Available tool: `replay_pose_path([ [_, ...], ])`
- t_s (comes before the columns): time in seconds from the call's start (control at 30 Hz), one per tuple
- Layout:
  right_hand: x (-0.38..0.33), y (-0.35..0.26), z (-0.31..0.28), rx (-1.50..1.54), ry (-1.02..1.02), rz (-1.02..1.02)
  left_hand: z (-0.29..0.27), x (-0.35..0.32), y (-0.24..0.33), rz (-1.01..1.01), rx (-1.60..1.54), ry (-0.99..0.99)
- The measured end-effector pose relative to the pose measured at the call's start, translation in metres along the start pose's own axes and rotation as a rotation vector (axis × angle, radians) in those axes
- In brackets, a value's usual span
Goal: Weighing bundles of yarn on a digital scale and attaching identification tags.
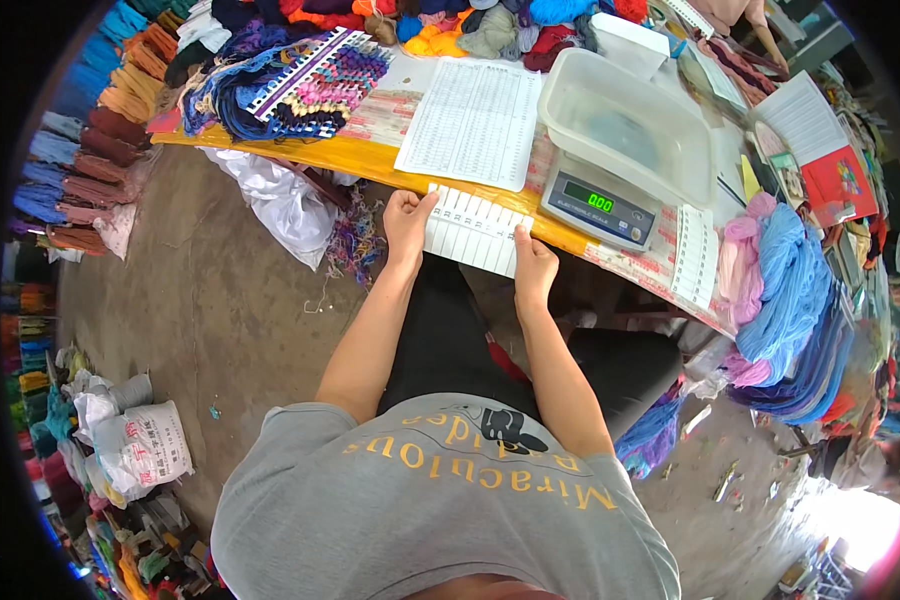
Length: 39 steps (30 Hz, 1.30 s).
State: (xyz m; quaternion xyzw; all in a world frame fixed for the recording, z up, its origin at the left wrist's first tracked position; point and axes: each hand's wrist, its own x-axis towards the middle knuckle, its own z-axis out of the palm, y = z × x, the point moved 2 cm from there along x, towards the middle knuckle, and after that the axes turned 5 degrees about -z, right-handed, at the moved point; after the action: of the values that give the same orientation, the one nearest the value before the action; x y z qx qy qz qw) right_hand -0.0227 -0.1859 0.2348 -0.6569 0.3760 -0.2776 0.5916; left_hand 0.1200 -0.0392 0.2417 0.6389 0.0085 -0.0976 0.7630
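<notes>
A white card point(470, 236) with a row of printed strips is held flat between my two hands, at the yellow front edge of the table. My left hand point(407, 224) pinches its left end between thumb and fingers. At the right end, my right hand point(535, 264) grips it the same way, thumb on top. Just beyond the card lies a printed table sheet point(473, 120). To the right of that sheet stands a digital scale point(599, 200) with a lit green display, and a clear plastic tub point(625, 125) rests on it.
Bundled multicoloured threads on a punched card point(320, 85) lie at the table's left. Another strip card point(694, 255) sits right of the scale, beside pink and blue yarn hanks point(785, 290). A white sack point(285, 205) stands under the table. Another person's arm point(765, 40) shows far right.
</notes>
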Motion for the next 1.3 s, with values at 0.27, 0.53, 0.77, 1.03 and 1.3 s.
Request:
replay_pose_path([
  [0.27, 0.003, 0.004, -0.003, -0.003, -0.020, 0.046, -0.003, 0.006, -0.007, -0.093, 0.135, -0.007],
  [0.53, 0.004, -0.013, -0.014, 0.256, -0.320, 0.433, 0.000, 0.018, -0.015, -0.447, 0.029, -0.153],
  [0.77, -0.027, -0.068, -0.038, -0.441, -0.189, -0.661, -0.023, -0.020, -0.005, -0.449, -0.174, -0.289],
  [1.03, 0.007, -0.062, 0.079, -0.663, -0.637, -1.202, -0.005, -0.042, -0.016, -0.583, -0.361, -0.255],
  [1.3, 0.004, -0.056, 0.001, -0.720, -0.599, -1.089, -0.010, -0.056, -0.038, -0.675, -0.389, -0.431],
])
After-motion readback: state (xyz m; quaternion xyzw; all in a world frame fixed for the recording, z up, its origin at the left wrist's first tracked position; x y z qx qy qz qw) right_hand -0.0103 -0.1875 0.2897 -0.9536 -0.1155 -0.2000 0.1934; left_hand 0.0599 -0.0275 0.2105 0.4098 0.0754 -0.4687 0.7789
